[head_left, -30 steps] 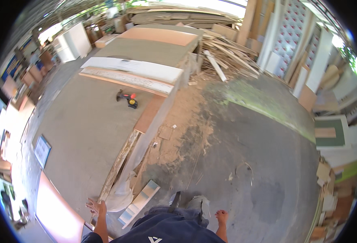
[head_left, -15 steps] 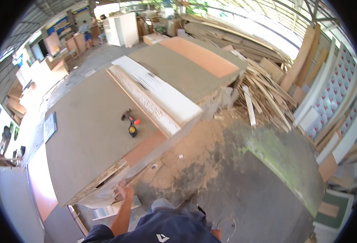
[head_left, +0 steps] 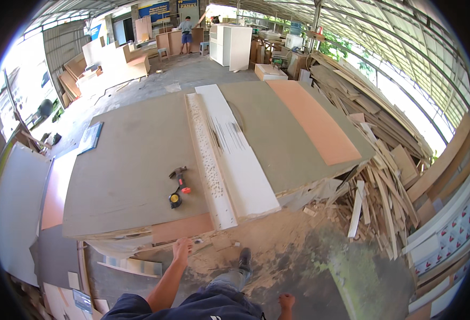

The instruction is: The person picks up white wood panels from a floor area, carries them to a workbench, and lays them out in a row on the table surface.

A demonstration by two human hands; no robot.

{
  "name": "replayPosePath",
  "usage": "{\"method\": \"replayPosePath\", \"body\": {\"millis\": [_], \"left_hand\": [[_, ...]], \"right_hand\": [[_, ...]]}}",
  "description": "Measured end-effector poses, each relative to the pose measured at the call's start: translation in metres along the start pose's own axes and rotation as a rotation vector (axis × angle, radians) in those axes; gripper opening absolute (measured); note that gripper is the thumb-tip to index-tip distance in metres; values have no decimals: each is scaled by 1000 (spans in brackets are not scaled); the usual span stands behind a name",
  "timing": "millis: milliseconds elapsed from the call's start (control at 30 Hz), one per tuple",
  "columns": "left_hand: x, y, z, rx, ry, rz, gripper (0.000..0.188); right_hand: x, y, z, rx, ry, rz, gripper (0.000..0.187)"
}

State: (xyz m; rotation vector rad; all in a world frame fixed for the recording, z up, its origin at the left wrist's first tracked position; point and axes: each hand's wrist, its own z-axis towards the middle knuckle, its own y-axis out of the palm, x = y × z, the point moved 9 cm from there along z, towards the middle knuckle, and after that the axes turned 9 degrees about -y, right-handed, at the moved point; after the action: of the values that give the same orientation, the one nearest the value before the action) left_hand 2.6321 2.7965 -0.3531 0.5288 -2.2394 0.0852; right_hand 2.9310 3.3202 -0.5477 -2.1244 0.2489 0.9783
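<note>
My left hand [head_left: 182, 249] hangs just off the near edge of a large stack of grey-brown boards [head_left: 133, 160], beside an orange-brown strip [head_left: 184, 228]; its fingers look loosely apart and I see nothing in them. Low at my right side, my right hand [head_left: 286, 300] is curled closed over the floor, with no object visible in it. On the stack lie a hammer [head_left: 180, 178] with a red-tipped handle and a yellow-and-black tape measure [head_left: 175, 200]. To their right are a narrow trough-like board with white specks [head_left: 209, 165] and a long white panel [head_left: 240, 154].
An orange panel [head_left: 315, 122] lies on the stack's right half. Scrap wood [head_left: 384, 197] is heaped to the right, and sawdust [head_left: 277, 234] covers floor near my foot [head_left: 245, 259]. Far back, a person [head_left: 186, 34] stands near a white cabinet [head_left: 237, 47].
My view has swung leftward and up, showing more of the workshop. My left hand has moved right along the stack's near edge. My right hand and one foot have come into view.
</note>
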Motion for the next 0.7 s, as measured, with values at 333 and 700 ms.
{"method": "replayPosePath", "body": {"millis": [333,700], "left_hand": [[-5,120,23,354,-257,284,130],[19,-10,25,1191,257,325,97]], "right_hand": [[-113,19,138,-325,-17,-213,33],[-196,77,244,-750,-399,-453,40]]}}
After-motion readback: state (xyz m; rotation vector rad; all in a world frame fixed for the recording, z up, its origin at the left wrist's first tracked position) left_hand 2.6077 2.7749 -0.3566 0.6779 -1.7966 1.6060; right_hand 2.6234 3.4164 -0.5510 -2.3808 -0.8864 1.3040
